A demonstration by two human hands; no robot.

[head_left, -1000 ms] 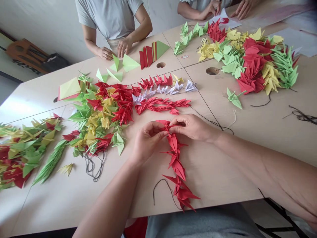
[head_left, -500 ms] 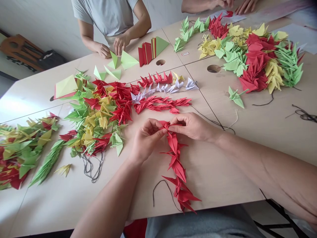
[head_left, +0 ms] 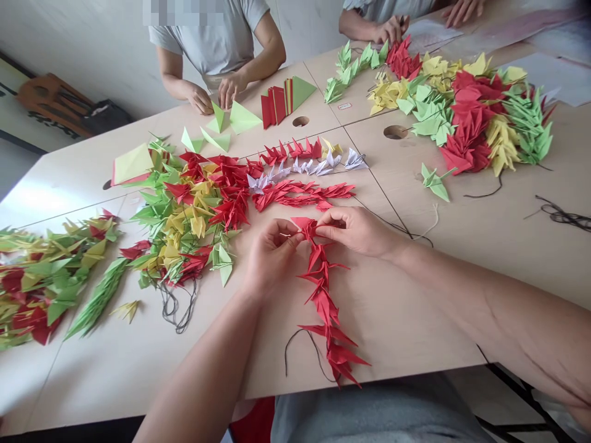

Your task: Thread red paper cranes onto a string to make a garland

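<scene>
A string of red paper cranes (head_left: 325,301) runs from my hands down to the table's near edge, threaded on a dark cord (head_left: 295,344). My left hand (head_left: 270,255) and my right hand (head_left: 357,231) both pinch the top red crane (head_left: 305,226) of that string from either side. Just beyond my hands lie more rows of red cranes (head_left: 300,192) and white cranes (head_left: 305,166).
A heap of green, yellow and red cranes (head_left: 184,209) lies to the left, another heap (head_left: 471,111) at far right. A person (head_left: 217,43) across the table (head_left: 415,320) folds green paper (head_left: 231,117). Another person's hands (head_left: 392,27) show at top. Loose cords (head_left: 561,215) lie right.
My hands have slid slightly up the table with the top crane, and the red string has stretched out straighter below them.
</scene>
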